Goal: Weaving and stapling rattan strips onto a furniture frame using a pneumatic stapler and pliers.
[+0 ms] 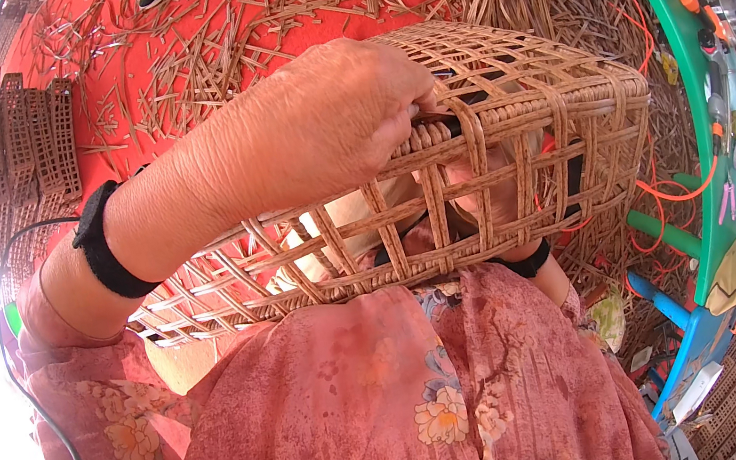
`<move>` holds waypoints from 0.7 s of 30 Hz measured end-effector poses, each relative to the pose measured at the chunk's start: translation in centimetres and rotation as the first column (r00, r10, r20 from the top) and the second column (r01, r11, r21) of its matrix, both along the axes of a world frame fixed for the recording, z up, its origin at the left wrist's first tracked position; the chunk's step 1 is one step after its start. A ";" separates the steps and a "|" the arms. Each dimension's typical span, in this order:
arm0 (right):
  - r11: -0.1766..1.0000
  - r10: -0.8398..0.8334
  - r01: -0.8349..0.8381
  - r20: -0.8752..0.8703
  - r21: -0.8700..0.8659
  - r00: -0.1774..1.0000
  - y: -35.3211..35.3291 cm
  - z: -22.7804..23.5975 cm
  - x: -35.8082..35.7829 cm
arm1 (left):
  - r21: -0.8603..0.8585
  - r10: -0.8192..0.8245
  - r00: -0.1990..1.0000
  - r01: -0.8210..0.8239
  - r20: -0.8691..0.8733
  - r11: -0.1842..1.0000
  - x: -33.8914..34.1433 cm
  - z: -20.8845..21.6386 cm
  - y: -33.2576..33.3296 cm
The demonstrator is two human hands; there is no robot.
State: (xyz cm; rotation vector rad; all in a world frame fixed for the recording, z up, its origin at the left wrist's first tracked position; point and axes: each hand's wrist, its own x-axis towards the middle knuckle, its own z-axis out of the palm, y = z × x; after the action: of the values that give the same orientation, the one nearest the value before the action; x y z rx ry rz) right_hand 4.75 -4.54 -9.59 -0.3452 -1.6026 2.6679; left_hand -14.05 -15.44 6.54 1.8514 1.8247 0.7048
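Brown, boxy, latticed wicker basket (517, 115) in hands (349, 104).

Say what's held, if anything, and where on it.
The left hand grips the woven basket at its thick upper edge. The right hand is behind the weave; its hold can't be told.

Fisheye head view, close and steeply downward onto the basket (473, 127).
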 end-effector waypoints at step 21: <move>0.995 -0.078 0.081 -0.042 0.057 0.996 0.3 0.5 0.6 | -0.031 -0.006 1.000 0.007 0.015 1.000 0.1 0.0 0.1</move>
State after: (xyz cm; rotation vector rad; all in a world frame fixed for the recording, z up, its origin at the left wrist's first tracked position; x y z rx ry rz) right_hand 5.33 -4.27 -9.11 -0.3443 -1.6168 2.5470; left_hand -14.00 -15.32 6.54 1.8267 1.8094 0.6830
